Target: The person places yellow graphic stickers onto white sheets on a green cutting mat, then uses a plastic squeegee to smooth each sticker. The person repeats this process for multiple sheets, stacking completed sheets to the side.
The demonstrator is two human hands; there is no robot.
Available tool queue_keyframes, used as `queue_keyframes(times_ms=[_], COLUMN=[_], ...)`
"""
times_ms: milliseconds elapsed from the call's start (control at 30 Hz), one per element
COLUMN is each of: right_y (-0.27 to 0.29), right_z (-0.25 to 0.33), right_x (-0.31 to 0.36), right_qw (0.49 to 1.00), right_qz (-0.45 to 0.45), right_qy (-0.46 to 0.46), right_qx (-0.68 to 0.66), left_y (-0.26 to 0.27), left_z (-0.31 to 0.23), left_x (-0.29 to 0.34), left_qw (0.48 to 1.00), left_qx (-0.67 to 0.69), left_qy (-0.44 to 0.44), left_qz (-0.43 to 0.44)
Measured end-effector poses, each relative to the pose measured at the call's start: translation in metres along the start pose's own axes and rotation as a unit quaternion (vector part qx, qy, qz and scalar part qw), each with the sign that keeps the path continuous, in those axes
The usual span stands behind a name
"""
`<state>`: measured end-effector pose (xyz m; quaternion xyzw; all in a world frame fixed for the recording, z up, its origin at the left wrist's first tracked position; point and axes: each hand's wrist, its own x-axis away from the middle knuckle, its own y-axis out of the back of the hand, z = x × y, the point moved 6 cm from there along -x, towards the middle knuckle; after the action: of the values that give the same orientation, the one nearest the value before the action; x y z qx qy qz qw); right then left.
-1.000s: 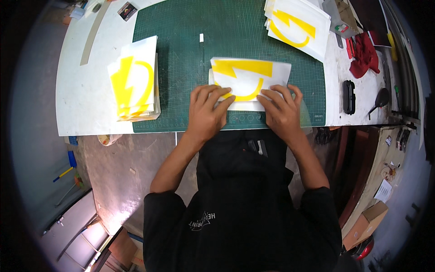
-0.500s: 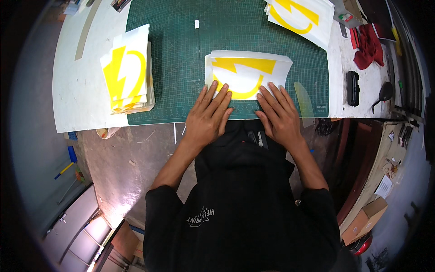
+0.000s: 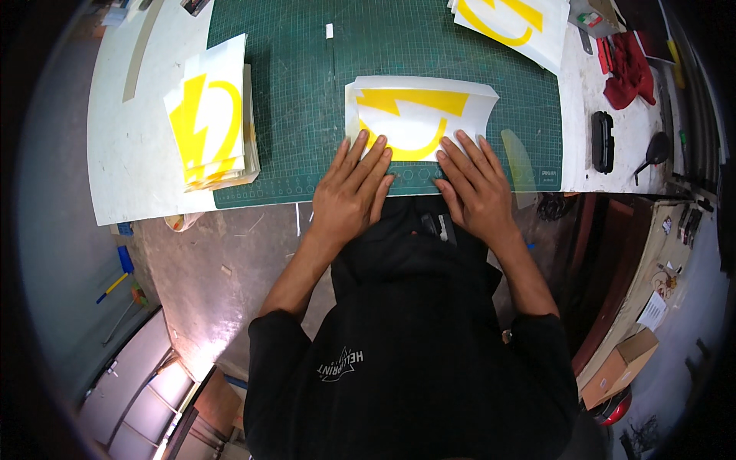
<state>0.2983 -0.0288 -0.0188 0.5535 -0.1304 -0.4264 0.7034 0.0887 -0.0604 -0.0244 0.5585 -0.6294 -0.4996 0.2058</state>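
A white sheet with a yellow cut-out design (image 3: 429, 103) lies on the green cutting mat (image 3: 299, 115), near the table's front edge. Its far edge and right side curl up a little. My left hand (image 3: 354, 184) presses its fingertips on the sheet's near left part, fingers stretched out. On the near right part rest the fingertips of my right hand (image 3: 477, 180), also flat and stretched. Both thumbs point inward over the mat, apart from each other. Neither hand grips anything.
On the left stands a stack of similar yellow-marked sheets (image 3: 211, 115); another pile (image 3: 510, 31) lies at the far right. A translucent yellowish scraper-like piece (image 3: 520, 165) is beside my right hand. Further right are a black case (image 3: 602, 142) and a red cloth (image 3: 630, 73).
The view has shifted slightly, so the table sits a little higher in it. My hands stay flat on the sheet's near edge, with hardly any movement.
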Motion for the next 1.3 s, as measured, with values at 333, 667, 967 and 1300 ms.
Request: queue_keyframes(times_ms=[333,667,967,1300], right_y=[0.016,0.004,0.001,0.034], right_z=[0.001,0.000,0.028,-0.021], right_x=[-0.010,-0.023,-0.050,-0.013], right_qw=[0.998,0.994,0.997,0.992], right_qz=[-0.048,-0.088,-0.063,-0.065], right_qy=[-0.026,-0.054,-0.049,-0.101], right_qx=[-0.032,-0.024,-0.013,0.047], left_y=[0.020,0.023,0.041,0.039], left_z=[-0.003,0.002,0.020,0.023], left_x=[-0.007,-0.023,-0.019,-0.011], left_qw=[0.997,0.989,0.987,0.986], left_qx=[-0.049,-0.038,-0.016,-0.032], left_qy=[0.030,0.093,0.126,0.129], left_qz=[-0.052,-0.112,-0.101,-0.099])
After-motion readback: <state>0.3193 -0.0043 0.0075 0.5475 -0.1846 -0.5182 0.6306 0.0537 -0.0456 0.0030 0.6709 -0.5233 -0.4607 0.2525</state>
